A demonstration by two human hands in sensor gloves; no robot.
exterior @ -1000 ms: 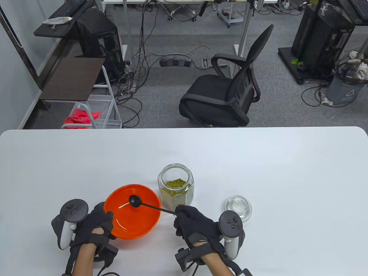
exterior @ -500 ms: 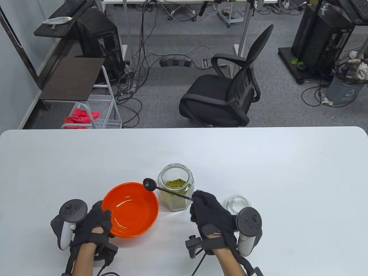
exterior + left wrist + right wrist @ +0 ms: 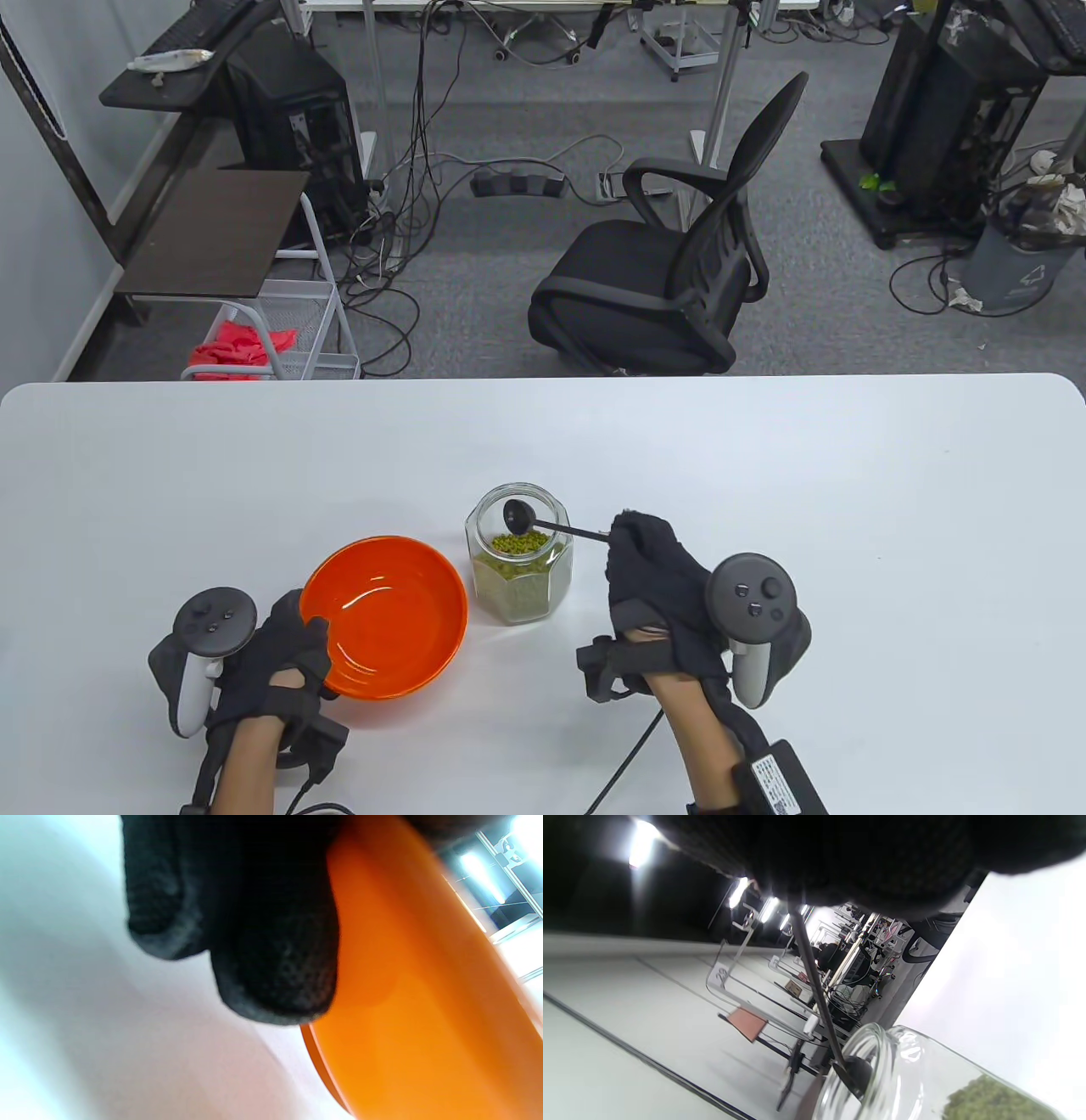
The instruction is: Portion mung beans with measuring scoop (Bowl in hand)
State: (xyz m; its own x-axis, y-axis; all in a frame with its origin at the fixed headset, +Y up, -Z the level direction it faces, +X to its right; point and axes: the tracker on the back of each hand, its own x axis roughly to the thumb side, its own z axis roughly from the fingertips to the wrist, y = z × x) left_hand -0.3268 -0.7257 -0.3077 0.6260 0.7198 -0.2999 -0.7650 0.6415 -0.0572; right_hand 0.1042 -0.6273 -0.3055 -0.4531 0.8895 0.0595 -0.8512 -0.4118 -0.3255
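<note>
An empty orange bowl [image 3: 386, 620] sits on the white table. My left hand [image 3: 288, 649] grips its near-left rim, and its fingers [image 3: 271, 984] lie against the bowl's outer wall [image 3: 424, 1005]. An open glass jar [image 3: 519, 556] holding mung beans [image 3: 519, 543] stands just right of the bowl. My right hand [image 3: 649, 564] pinches the thin handle of a black measuring scoop [image 3: 519, 514]. The scoop's bowl is over the jar's mouth. In the right wrist view the scoop [image 3: 857, 1069] sits at the jar's rim [image 3: 878, 1056] above the beans [image 3: 992, 1099].
The table's [image 3: 848, 509] far edge runs across the middle of the table view. A black office chair [image 3: 670, 272] stands beyond it. The glass jar lid seen earlier is hidden behind my right hand.
My right hand has carried the scoop from over the orange bowl up and to the right, to the jar's mouth. My left hand and the bowl have barely moved.
</note>
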